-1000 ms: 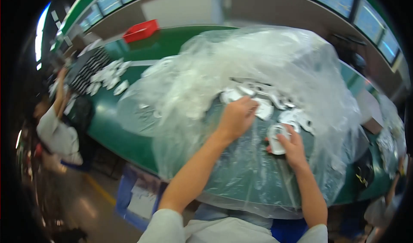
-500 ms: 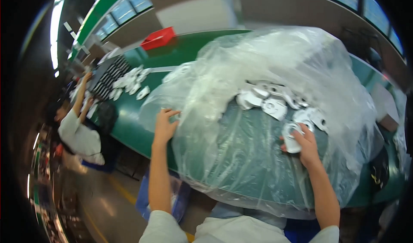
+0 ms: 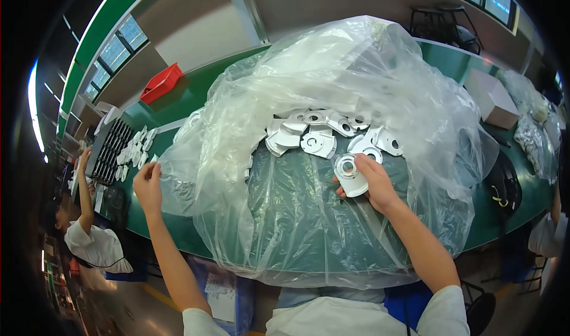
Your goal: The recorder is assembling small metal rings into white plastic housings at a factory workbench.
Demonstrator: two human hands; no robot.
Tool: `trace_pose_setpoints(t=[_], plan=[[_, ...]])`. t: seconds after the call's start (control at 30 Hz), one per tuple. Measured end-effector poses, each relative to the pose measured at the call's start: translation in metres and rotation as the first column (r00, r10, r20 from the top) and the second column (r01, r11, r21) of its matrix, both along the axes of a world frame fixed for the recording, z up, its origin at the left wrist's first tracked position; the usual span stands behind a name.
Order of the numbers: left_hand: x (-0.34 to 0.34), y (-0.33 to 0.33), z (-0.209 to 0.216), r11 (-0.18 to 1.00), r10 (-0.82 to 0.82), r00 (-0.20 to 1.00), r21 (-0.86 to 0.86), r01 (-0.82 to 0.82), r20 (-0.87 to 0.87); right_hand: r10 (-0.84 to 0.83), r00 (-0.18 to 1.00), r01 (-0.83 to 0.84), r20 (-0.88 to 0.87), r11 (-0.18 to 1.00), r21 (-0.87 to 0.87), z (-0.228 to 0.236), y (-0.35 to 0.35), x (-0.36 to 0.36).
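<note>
My right hand [image 3: 375,184] grips a white moulded part [image 3: 355,185] with a round ringed hole at one end, above the clear plastic bag [image 3: 309,217]. The thumb lies over its edge and other fingers are behind it. Several similar white parts [image 3: 319,144] lie piled in the mouth of the bag, just beyond that hand. Off to the left, my left hand [image 3: 148,186] is raised beside the bag's left edge, with thumb and fingers drawn together. A small white tip shows at its fingertips; whether it is held or lies behind cannot be made out.
The bag spreads over a green table [image 3: 237,62]. A red tray [image 3: 161,83] stands at the back left, near smaller white pieces [image 3: 138,147] and a dark rack [image 3: 111,152]. Another person [image 3: 95,241] works there. A white box [image 3: 491,98] sits at right; a blue bin [image 3: 244,303] is below.
My view has turned to the right. My left hand has moved away from the bag's side, and its spread fingers have closed together. My right hand still holds the white part, now tilted more face-up.
</note>
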State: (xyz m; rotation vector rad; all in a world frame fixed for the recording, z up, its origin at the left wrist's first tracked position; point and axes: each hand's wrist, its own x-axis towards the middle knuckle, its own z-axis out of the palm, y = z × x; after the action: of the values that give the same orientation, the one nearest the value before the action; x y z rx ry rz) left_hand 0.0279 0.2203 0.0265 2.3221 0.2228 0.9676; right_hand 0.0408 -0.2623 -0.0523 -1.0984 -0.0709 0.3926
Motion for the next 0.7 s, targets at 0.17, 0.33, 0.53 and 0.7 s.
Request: trace_pose_setpoints(t=[0.17, 0.33, 0.53, 0.7], plan=[[0.045, -0.023, 0.036, 0.889, -0.084, 0.960, 0.416, 0.192, -0.265, -0.015, 1.000, 0.015, 0.001, 1.000, 0.001, -0.007, 0.009, 0.003], [0.083, -0.038, 0.067, 0.755, 0.003, 0.599, 0.395, 0.523, -0.800, -0.028, 1.000, 0.028, -0.011, 1.000, -0.011, -0.008, 0.003, 0.001], [0.081, -0.061, 0.093, 0.678, 0.129, 0.540, 0.471, 0.564, -0.832, -0.044, 0.999, 0.044, -0.002, 0.999, -0.032, -0.006, -0.001, -0.001], [0.061, -0.142, 0.101, 0.822, -0.489, 0.766, 0.074, 0.565, -0.416, -0.041, 0.999, 0.043, -0.028, 0.997, 0.058, -0.013, 0.005, 0.006]])
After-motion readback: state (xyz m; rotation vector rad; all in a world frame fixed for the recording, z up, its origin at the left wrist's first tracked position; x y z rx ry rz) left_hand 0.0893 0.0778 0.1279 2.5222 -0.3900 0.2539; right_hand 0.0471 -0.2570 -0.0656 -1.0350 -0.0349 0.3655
